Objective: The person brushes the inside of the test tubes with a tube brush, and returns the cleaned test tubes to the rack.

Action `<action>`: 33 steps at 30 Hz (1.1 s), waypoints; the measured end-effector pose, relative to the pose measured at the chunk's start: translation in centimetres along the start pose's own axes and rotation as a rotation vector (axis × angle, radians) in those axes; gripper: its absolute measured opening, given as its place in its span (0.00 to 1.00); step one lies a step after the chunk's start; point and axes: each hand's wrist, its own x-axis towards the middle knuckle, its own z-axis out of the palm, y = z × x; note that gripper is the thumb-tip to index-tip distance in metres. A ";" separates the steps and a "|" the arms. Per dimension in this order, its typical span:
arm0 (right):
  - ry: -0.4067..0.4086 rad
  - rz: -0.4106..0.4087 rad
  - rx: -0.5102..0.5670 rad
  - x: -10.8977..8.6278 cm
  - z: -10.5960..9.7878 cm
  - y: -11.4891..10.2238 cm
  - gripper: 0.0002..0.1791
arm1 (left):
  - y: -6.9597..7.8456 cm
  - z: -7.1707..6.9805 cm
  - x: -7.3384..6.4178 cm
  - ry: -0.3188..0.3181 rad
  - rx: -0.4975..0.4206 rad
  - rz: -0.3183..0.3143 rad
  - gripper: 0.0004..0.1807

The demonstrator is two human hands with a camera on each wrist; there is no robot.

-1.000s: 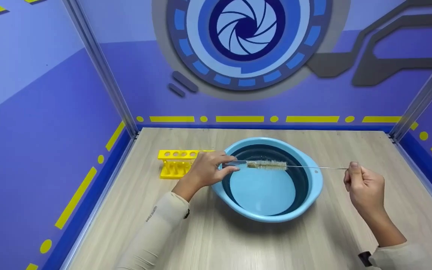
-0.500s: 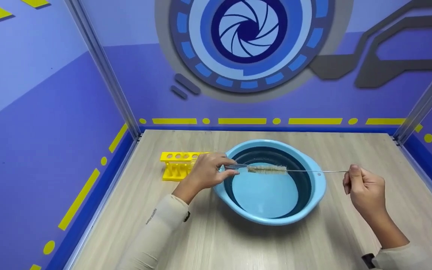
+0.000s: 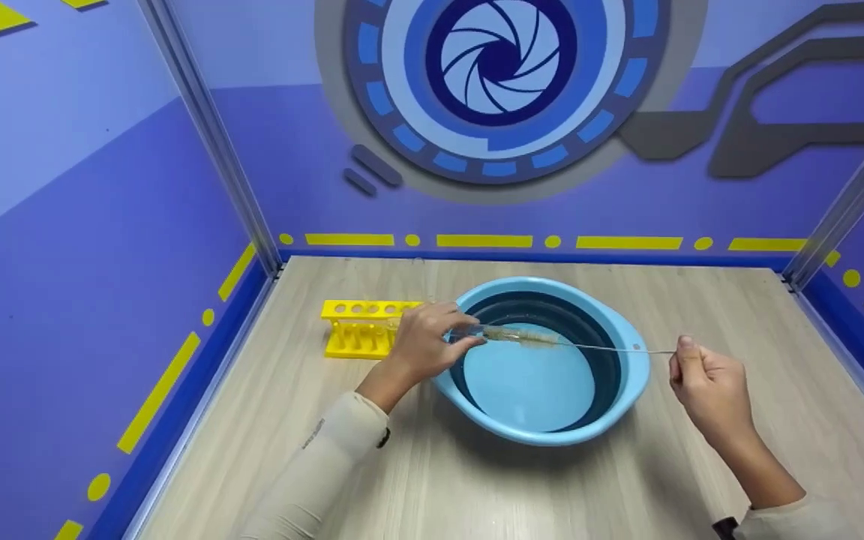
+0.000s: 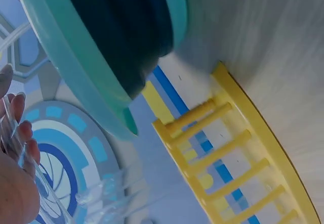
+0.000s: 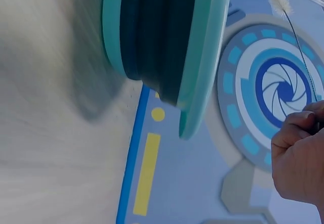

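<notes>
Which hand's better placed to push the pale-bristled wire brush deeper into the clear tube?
Probably the right hand: it grips the thin metal stem of the brush; the left hand is busy holding the tube.

The right end of the yellow plastic rack [image 3: 357, 349] is covered by the left hand [image 3: 426, 343], as is part of the left rim of the light-blue round basin [image 3: 529, 436]. Part of the slender clear tube [image 3: 493, 332] is concealed by the fingers; how deep the tan-bristled, wire-handled brush [image 3: 544, 340] sits inside cannot be told. The wire's right end is hidden in the right hand [image 3: 713, 382]. Both beige sleeves [image 3: 312, 469] are cut off nearest the viewer. In the left wrist view, rack and basin are cropped, and faint transparent shapes [image 4: 104, 198] are blurred.
</notes>
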 end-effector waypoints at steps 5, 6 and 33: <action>0.001 -0.014 -0.012 -0.2 0.7 0.1 0.31 | 0.6 0.6 0.4 -0.003 0.030 0.073 0.09; 0.000 -0.012 -0.011 -0.2 0.9 0.1 0.31 | 0.6 0.7 0.5 -0.005 0.028 0.074 0.10; -0.058 -0.085 -0.039 -0.7 5.9 0.3 0.28 | 2.0 3.0 1.1 -0.045 -0.006 0.084 0.11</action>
